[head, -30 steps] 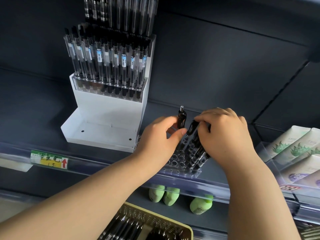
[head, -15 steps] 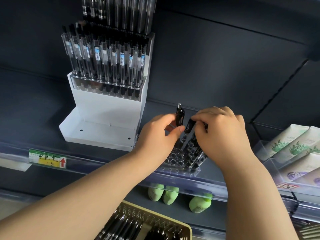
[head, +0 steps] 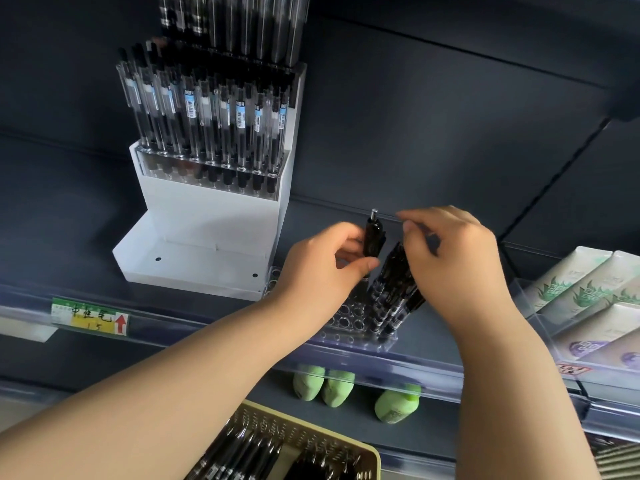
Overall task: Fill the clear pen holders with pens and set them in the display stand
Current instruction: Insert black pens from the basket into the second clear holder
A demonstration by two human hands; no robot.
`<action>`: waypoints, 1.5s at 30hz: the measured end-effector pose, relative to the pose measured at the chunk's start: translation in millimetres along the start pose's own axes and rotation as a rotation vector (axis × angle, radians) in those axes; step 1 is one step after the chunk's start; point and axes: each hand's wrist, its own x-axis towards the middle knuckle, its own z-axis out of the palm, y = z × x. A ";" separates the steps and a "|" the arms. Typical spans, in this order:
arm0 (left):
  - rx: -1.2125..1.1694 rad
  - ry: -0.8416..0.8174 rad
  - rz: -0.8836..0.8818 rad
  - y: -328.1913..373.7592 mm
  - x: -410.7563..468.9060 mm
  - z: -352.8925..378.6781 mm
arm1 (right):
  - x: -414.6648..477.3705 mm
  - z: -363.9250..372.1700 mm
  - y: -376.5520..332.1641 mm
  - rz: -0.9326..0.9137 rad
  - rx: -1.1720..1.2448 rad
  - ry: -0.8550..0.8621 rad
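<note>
A clear pen holder [head: 349,323] with rows of round holes sits on the dark shelf to the right of the white display stand [head: 207,244]. Several black pens [head: 394,292] stand in its right side. My left hand [head: 322,271] pinches one upright black pen [head: 374,237] between thumb and fingers above the holder. My right hand [head: 457,265] hovers over the standing pens, its curled fingertips at their tops. The stand's upper tiers hold clear holders full of pens [head: 207,119]. Its lowest step is bare.
A yellow basket [head: 363,455] of black pens sits at the bottom. Green bottles [head: 325,386] lie on the shelf below. Boxed products [head: 588,306] fill a clear tray on the right. A price label [head: 90,318] hangs on the shelf's front rail.
My right hand has lifted off the tops of the standing pens and shifted a little right. My left hand keeps the single pen upright in about the same place.
</note>
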 end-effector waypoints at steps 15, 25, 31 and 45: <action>0.145 -0.050 -0.037 -21.1 8.2 15.2 | -3.4 0.1 7.1 0.051 0.033 0.007; 0.222 -0.075 -0.024 -26.8 3.6 22.0 | -3.6 -1.1 8.9 0.063 0.022 0.015; 0.236 -0.069 -0.021 -30.3 3.4 24.3 | -5.0 -1.8 9.2 0.047 0.012 0.008; 0.355 -0.149 0.032 -34.2 -39.4 -15.8 | -71.2 -4.3 -31.4 -0.192 -0.040 -0.056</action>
